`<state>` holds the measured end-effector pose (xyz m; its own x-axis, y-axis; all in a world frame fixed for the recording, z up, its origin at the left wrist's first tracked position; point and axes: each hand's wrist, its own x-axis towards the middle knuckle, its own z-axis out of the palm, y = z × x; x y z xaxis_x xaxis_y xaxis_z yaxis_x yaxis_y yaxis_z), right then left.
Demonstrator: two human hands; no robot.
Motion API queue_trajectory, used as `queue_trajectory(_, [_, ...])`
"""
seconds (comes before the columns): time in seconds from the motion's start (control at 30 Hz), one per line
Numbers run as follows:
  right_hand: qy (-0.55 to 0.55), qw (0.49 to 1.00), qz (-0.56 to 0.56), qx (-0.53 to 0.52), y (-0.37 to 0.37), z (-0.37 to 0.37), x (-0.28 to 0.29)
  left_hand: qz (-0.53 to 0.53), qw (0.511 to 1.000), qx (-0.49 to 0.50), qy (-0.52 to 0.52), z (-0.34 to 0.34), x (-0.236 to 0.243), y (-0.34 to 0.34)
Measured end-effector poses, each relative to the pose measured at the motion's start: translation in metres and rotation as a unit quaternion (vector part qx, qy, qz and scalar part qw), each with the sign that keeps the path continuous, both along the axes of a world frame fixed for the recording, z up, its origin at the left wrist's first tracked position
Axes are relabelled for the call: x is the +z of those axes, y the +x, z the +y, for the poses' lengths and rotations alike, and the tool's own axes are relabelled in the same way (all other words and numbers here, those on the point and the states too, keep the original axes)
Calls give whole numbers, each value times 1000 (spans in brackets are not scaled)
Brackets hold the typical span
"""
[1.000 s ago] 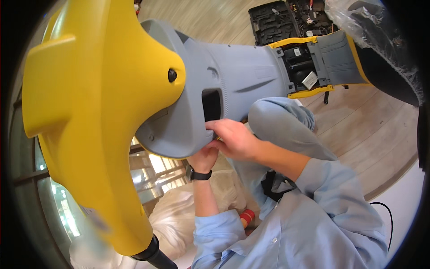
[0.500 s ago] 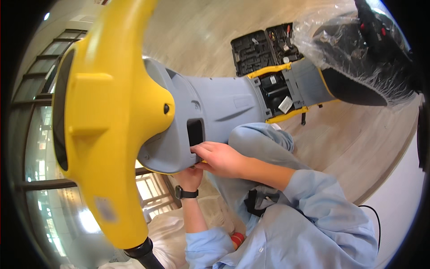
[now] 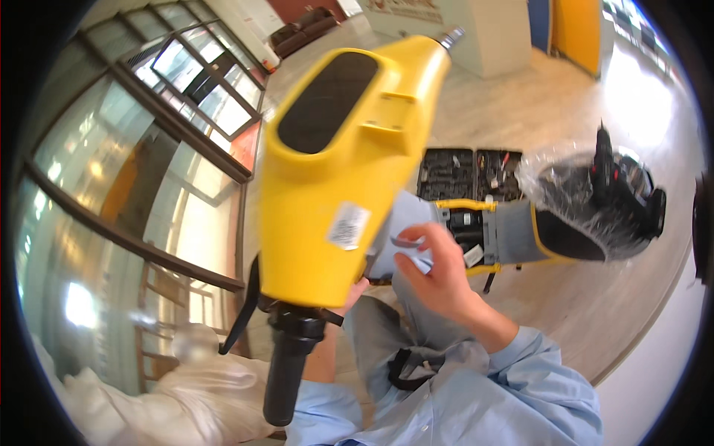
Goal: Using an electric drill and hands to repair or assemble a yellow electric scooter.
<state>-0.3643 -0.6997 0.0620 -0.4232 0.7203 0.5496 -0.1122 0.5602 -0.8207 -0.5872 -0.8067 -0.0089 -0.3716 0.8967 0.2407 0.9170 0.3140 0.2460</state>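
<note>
1 right hand (image 3: 439, 271), fingers parted, hovers by 1 scooter (image 3: 316, 215); 1 left hand's (image 3: 357, 293) fingers cannot be judged

Floored in pale, wood-look flooring (image 3: 569, 312), glossy and washed out by a white patch of glare (image 3: 638, 97) at the far right, and bordered at the near right by a smooth white surface (image 3: 654, 357). Walled along the left, from near to far, with large glass panes (image 3: 85, 141) in dark brown frames (image 3: 141, 241), bright with daylight and streaked with reflections. Furnished at the far left with a dark brown sofa (image 3: 306, 31), and farther right with a white counter-like block (image 3: 487, 52) near upright blue (image 3: 540, 24) and orange-yellow panels (image 3: 576, 36).
</note>
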Motion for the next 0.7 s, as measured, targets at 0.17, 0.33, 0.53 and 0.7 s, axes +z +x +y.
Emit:
queue_trajectory(0.17, [3, 995, 54, -87, -53, 49, -9, 61, 994, 9, -88, 4, -65, -57])
queue_trajectory(0.33, [-403, 827, 306, 244, -59, 96, -44, -38, 981, -22, 189, 6, -12, -5])
queue_trajectory(0.53, [-182, 961, 144, 149, -66, 96, -19, -44, 972, -3, 229, 2, -14, -2])
queue_trajectory(0.7, [-3, 997, 47, 61, -55, 88, -21, -15, 968, 22, 250, -8, -25, -3])
